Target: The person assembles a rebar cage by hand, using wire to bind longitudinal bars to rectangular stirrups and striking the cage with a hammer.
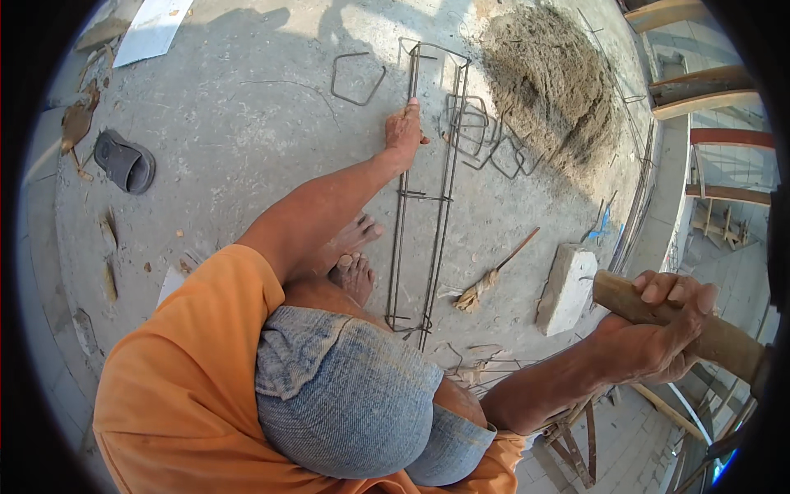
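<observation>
A long, narrow rebar frame (445,177) lies on the concrete floor in front of me, its parallel bars joined by thin cross ties. My left hand (403,132) is closed on its left bar near the far end, index finger stretched along the steel. Off to the right, my right hand (666,325) wraps round a thick wooden post (621,296) with a bit of metal sticking out of its end. Several loose bent-steel stirrups (512,156) lie right of the frame, and a single stirrup (359,79) lies left of its far end.
A sand heap (547,82) rises at the far right. Nearer are a pale concrete block (568,288) and a stick with frayed fibre (485,284). A dark sandal (125,162) and a white board (152,33) lie left. Wooden beams (708,99) stand beyond the right edge.
</observation>
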`<state>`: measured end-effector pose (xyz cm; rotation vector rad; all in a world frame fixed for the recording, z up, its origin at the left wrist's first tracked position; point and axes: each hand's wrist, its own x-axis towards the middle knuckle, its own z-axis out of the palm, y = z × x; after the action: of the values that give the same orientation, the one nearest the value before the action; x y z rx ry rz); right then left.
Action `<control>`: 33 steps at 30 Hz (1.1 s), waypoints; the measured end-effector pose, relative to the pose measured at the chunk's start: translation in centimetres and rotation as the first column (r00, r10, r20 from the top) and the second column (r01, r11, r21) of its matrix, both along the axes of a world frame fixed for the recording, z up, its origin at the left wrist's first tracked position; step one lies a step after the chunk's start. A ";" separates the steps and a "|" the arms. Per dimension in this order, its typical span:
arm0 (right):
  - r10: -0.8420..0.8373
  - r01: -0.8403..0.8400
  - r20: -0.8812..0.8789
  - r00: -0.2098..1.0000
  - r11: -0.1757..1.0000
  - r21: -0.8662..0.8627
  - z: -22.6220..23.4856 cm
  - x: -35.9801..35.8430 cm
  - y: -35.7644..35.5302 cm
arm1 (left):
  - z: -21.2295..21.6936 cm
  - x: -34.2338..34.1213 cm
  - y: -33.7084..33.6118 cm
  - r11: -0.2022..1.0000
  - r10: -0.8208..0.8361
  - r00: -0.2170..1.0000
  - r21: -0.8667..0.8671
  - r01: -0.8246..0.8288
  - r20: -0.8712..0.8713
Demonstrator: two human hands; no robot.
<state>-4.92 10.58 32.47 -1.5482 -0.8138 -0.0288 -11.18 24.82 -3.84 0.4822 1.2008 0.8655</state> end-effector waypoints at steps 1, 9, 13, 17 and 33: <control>0.117 -0.116 0.000 0.993 0.978 0.172 0.4 -0.1 -0.2 | 0.0 -0.3 0.1 1.000 0.003 1.000 -0.009 -0.003 -0.011; 0.165 -0.246 -0.187 0.968 0.505 -0.827 -24.4 -4.8 -7.9 | 1.3 -0.1 0.0 1.000 -0.014 0.983 -0.004 0.014 -0.184; 0.041 -0.151 -0.185 0.982 0.757 -0.636 -17.6 -1.9 -7.2 | 1.4 -0.6 -0.4 0.998 -0.048 0.996 -0.051 0.044 -0.079; 0.034 -0.073 -0.121 0.992 0.939 -0.335 -6.3 -0.2 -2.6 | 0.1 -0.3 0.1 0.999 0.038 0.997 0.014 -0.037 -0.067; 0.038 -0.179 -0.231 0.972 0.756 -0.630 -12.2 -2.2 -3.1 | 0.5 -1.0 0.2 0.998 -0.044 0.983 0.025 0.050 -0.178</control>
<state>-7.14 7.45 20.32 -2.1089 -0.7856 0.5520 -12.18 25.01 -3.37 0.6195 1.3359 0.8133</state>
